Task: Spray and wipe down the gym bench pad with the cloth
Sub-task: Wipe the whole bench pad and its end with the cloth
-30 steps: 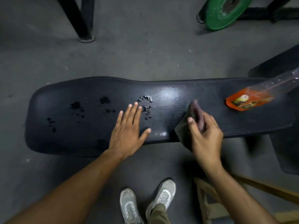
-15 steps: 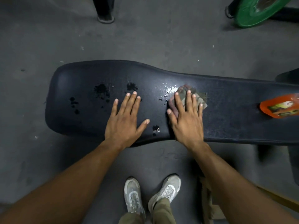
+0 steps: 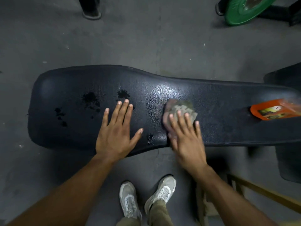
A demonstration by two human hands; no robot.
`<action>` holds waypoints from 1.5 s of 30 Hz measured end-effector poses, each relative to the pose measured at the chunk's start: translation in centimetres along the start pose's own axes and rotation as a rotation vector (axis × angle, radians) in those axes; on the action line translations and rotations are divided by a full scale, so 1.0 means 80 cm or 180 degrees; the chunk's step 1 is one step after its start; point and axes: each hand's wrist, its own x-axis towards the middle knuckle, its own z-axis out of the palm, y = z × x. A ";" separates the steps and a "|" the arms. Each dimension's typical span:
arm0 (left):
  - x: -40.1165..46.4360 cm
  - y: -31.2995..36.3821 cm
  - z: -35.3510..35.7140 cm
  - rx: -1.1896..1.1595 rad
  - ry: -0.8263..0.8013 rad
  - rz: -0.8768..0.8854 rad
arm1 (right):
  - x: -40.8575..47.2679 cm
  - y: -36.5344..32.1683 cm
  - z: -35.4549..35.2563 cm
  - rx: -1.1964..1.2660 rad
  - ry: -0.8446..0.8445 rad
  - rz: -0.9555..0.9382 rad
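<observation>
The black gym bench pad [image 3: 228,111] stretches across the view, with dark wet spots on its left half. My left hand [image 3: 116,131] lies flat on the pad with its fingers spread and nothing in it. My right hand [image 3: 185,136] presses a greyish cloth [image 3: 179,106] flat against the middle of the pad; the cloth's far edge shows beyond my fingertips. An orange spray bottle [image 3: 273,111] lies on its side on the pad at the far right, partly cut off by the frame edge.
A green weight plate [image 3: 244,10] leans on the grey floor at the top right beside a dark frame. A black post foot [image 3: 91,12] stands at the top left. My two grey shoes [image 3: 146,198] are below the bench. A wooden frame [image 3: 260,193] sits at the lower right.
My right hand has gone from clutching the bunched cloth at the pad's near edge to pressing it flat, then slid it slightly right. The shiny droplets near it are wiped away. Left hand unmoved.
</observation>
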 end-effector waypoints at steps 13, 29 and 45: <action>-0.004 0.001 0.005 0.0162 -0.0034 -0.0005 | 0.085 -0.061 -0.012 0.0363 -0.0091 -0.0679; 0.002 0.001 0.003 -0.0033 0.0045 0.0066 | 0.122 -0.081 -0.013 0.0655 0.0273 -0.0103; 0.004 -0.085 -0.016 -0.0176 0.0036 0.0611 | -0.042 -0.156 0.063 0.0349 0.0844 0.0892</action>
